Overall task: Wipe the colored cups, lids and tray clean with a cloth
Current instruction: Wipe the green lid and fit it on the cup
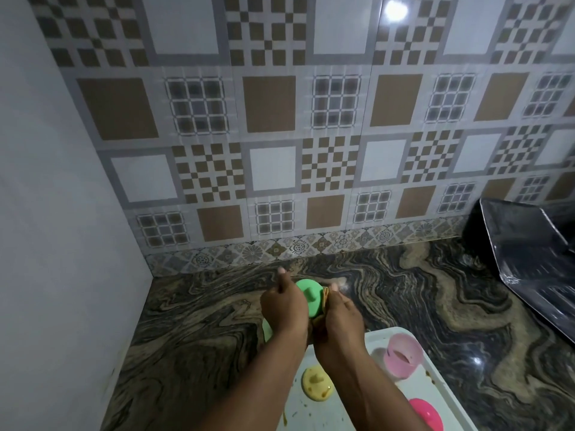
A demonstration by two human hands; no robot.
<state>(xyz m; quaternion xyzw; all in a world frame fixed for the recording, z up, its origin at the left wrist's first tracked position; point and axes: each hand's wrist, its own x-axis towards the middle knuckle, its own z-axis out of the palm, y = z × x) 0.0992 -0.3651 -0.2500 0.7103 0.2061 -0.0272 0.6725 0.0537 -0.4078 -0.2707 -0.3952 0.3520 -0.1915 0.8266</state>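
My left hand (284, 309) holds a green lid (309, 295) with a knob, raised above the counter. My right hand (340, 318) presses a yellowish cloth (323, 303) against the lid's right edge. A green cup (267, 331) shows as a sliver under my left wrist. On the white tray (441, 390) lie a pale pink cup (403, 354) on its side, a soiled yellow lid (317, 384) and a bright pink lid (427, 413). Brown smears mark the tray.
The dark marbled counter (404, 300) meets a patterned tiled wall (280, 150) at the back and a plain white wall (62, 213) on the left. A black glossy object (535, 262) leans at the far right.
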